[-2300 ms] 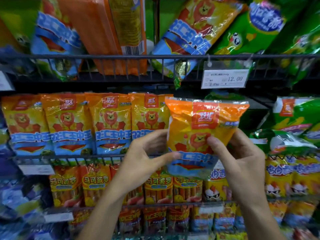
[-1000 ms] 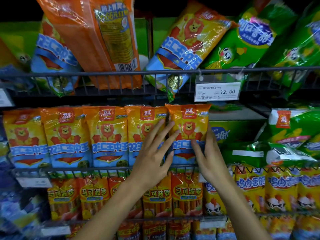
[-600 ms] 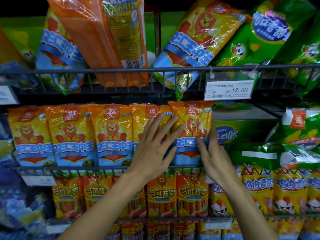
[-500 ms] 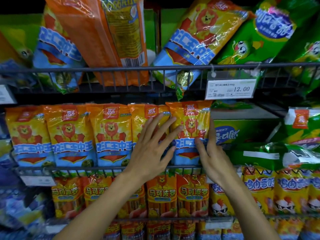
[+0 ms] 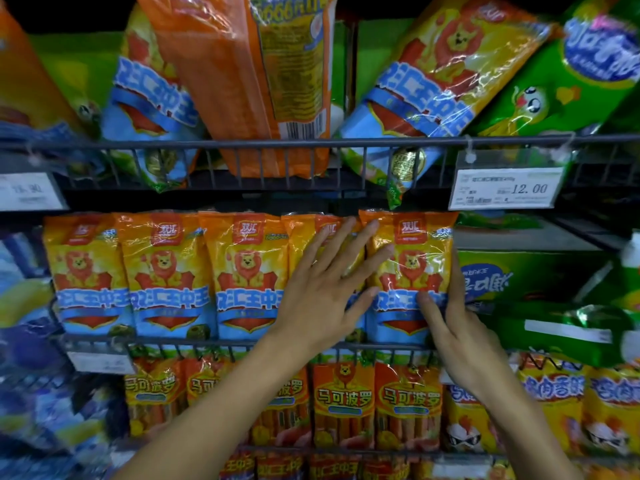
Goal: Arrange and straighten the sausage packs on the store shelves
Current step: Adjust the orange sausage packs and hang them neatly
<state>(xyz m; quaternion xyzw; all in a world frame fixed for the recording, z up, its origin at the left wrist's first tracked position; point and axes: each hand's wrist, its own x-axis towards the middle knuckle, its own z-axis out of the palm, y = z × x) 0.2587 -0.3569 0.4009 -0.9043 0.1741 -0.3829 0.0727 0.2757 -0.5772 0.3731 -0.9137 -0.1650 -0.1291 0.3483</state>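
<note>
Head view, left hand (image 5: 323, 296): fingers spread and straight, lying flat on the fronts of two packs, not clasping anything
Head view, right hand (image 5: 460, 336): the thumb is on the front of the rightmost lion pack (image 5: 412, 271) and the fingers go along its right edge, so the pack is pinched between them
Rightmost lion pack: upright at the right end of the middle row, between the two hands, its bottom behind the wire rail (image 5: 207, 342)
Neighbour pack (image 5: 304, 237): mostly hidden under the left palm, touching the rightmost pack
Other lion packs (image 5: 166, 275): three more stand upright in a row to the left of the left hand, side by side
Above the hands: large packs (image 5: 429, 84) lean tilted on the upper shelf, and a price tag (image 5: 505, 188) reading 12.00 hangs from its rail
Right of the right hand: a green box (image 5: 519, 271), just beside the gripped pack
Below the hands: orange stick packs (image 5: 346, 403) hang in a row
</note>
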